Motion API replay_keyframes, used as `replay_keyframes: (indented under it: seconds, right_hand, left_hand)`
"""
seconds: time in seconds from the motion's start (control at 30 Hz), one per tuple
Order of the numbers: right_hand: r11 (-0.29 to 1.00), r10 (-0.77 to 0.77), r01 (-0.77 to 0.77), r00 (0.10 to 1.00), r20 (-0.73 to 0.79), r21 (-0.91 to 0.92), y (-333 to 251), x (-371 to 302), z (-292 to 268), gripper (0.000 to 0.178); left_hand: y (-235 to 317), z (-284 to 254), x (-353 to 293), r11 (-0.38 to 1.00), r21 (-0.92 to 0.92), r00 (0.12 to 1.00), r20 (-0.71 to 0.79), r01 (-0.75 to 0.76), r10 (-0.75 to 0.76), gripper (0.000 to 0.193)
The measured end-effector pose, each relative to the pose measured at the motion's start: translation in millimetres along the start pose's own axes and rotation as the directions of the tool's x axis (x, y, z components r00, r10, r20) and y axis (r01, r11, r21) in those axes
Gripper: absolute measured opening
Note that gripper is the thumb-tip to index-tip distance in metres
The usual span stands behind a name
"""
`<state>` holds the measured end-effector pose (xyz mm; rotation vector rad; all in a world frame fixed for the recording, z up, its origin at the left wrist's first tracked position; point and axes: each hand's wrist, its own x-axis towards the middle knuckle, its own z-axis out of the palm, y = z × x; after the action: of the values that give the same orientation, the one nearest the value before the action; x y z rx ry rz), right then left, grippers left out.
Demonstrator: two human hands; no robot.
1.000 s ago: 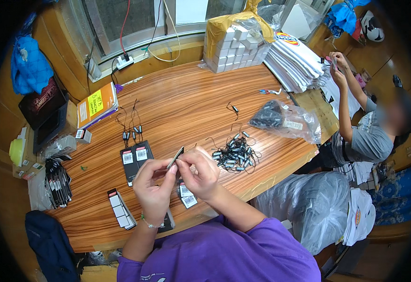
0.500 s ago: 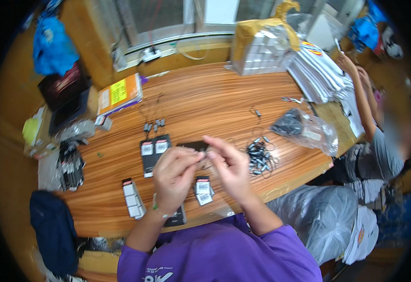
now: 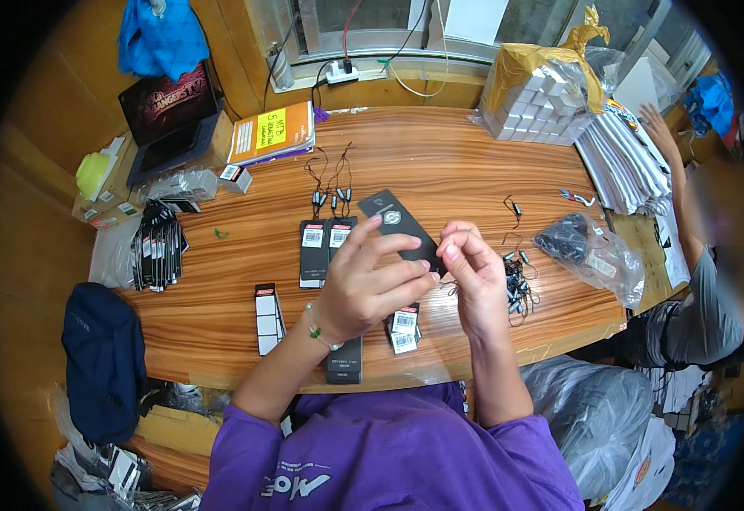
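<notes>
A black hang tag [image 3: 402, 223] with a pale round emblem slants between my hands, above the middle of the table. Thumb and fingers of my right hand [image 3: 476, 277] pinch together at its lower right end; any cord there is too small to make out. My left hand [image 3: 363, 285] has its fingers spread across the tag's lower left side, fingertips pointing to my right hand. Beyond my left hand lie two labelled black tags [image 3: 313, 255] with corded toggles [image 3: 334, 201] above them. Small white-labelled tags [image 3: 404, 328] lie below my hands.
Loose corded toggles [image 3: 518, 285] lie in a pile at right, near a plastic bag [image 3: 589, 255]. A strip of white labels [image 3: 266, 322] and black tags [image 3: 344, 366] sit near the front edge. Wrapped white boxes [image 3: 538, 102] stand at the back. A co-worker's arm [image 3: 677, 170] reaches over stacked shirts [image 3: 623, 157].
My hands, both pinched around something small before, have drawn apart a little. My left fingers have spread out, and the black tag shows much more fully. The whole view has shifted.
</notes>
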<state>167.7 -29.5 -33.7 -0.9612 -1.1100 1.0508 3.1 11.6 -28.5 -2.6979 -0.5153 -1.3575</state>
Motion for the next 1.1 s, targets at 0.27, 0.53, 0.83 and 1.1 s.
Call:
replay_keyframes:
  seconds: [0.27,0.53,0.83,1.1]
  right_hand:
    - [0.897,-0.228,0.276,0.958,-0.175,0.346,-17,20,-7,0.011]
    - [0.903,-0.180,0.201,0.979,-0.091,0.381,-29,28,14,0.022]
    - [0.960,-0.251,0.259,0.964,-0.085,0.104,-25,19,-7,0.017]
    - [0.990,-0.099,0.102,0.994,-0.041,0.094,1,27,-19,0.007]
  left_hand:
    - [-7,3,-9,0.906,-0.329,0.963,0.048,0.265,-0.264,0.017]
    - [-7,-7,-28,0.705,-0.414,0.804,0.129,0.576,-0.581,0.037]
    - [-59,-96,-144,0.465,0.183,0.351,0.440,0.866,-0.827,0.052]
    - [-54,-92,-163,0.470,0.260,0.403,0.272,0.843,-0.874,0.046]
